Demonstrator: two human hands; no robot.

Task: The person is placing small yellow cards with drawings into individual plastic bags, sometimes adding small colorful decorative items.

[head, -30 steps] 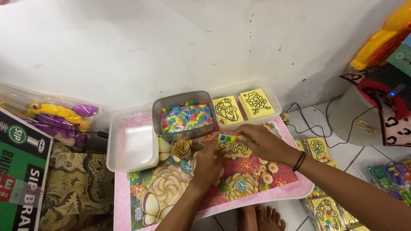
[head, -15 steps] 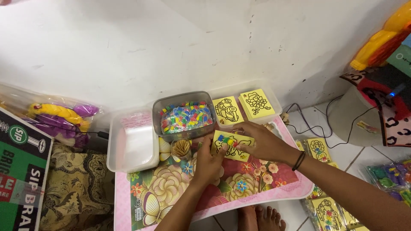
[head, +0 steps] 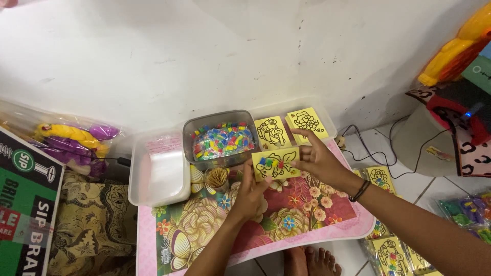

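A small yellow picture card (head: 276, 164) with a black outline drawing and a few coloured beads on it is held up between both hands, just above the floral-printed low bench (head: 307, 214). The left hand (head: 249, 197) comes from below, its fingers (head: 249, 174) pinching the card's lower left edge. The right hand (head: 318, 157) meets the card at its right edge; the thumb and lower fingers press against that edge while the forefinger stretches out above it, so the card sits between the two sets of fingertips.

Just behind the card stands a grey tub of mixed coloured beads (head: 222, 140). Beside the tub, two more yellow outline cards (head: 289, 127) lie in a clear tray. An empty-looking clear plastic lid (head: 159, 168) rests left of the tub. More cards in wrappers (head: 391, 253) lie on the tiled floor at the right.
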